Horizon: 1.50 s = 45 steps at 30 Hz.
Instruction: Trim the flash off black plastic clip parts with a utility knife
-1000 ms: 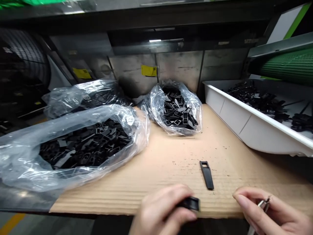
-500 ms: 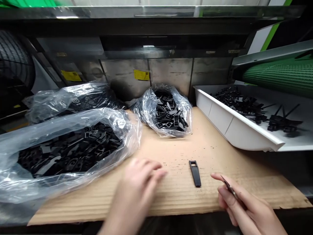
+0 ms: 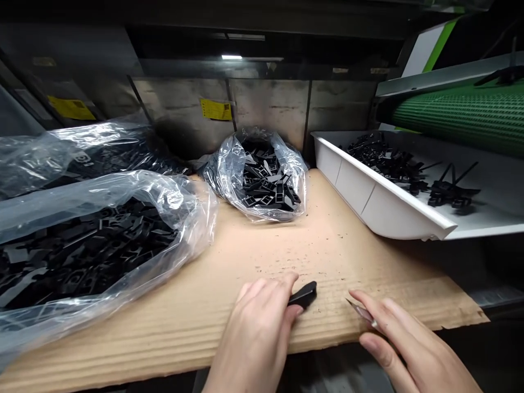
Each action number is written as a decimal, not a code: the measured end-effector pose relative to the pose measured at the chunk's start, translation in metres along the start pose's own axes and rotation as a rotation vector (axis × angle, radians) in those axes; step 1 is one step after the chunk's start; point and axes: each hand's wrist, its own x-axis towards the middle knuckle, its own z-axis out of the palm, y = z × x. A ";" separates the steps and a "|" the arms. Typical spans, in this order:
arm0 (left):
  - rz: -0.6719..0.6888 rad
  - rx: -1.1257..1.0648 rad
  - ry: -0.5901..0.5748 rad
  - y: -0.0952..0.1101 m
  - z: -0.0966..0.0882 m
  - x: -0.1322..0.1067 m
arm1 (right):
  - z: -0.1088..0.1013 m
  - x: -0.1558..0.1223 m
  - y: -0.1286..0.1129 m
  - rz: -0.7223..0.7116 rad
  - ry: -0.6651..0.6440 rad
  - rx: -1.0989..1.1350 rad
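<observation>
The black plastic piece (image 3: 305,295) is at the cardboard's (image 3: 327,245) front, partly hidden by the left hand (image 3: 256,319), whose narrow grip holds it. The right hand (image 3: 405,341) holds a pointed metal tool (image 3: 362,313), thumb apart. Yellow labels (image 3: 215,109) (print too small to read) mark the back panel (image 3: 270,103). Plastic bags (image 3: 200,218) crowd the left and back; a white tray (image 3: 352,180) stands right.

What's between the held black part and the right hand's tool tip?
Cardboard, no other part, between the black part and the pointed tool in head view.
</observation>
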 end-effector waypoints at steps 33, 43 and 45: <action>0.132 -0.001 0.039 -0.005 0.014 -0.010 | 0.003 0.044 -0.007 0.111 -0.137 0.040; 0.072 -0.019 0.044 -0.002 0.009 -0.010 | 0.018 0.072 -0.013 0.217 -0.304 0.187; 0.000 -0.184 0.014 -0.004 0.003 -0.010 | 0.015 0.070 -0.012 0.215 -0.283 0.184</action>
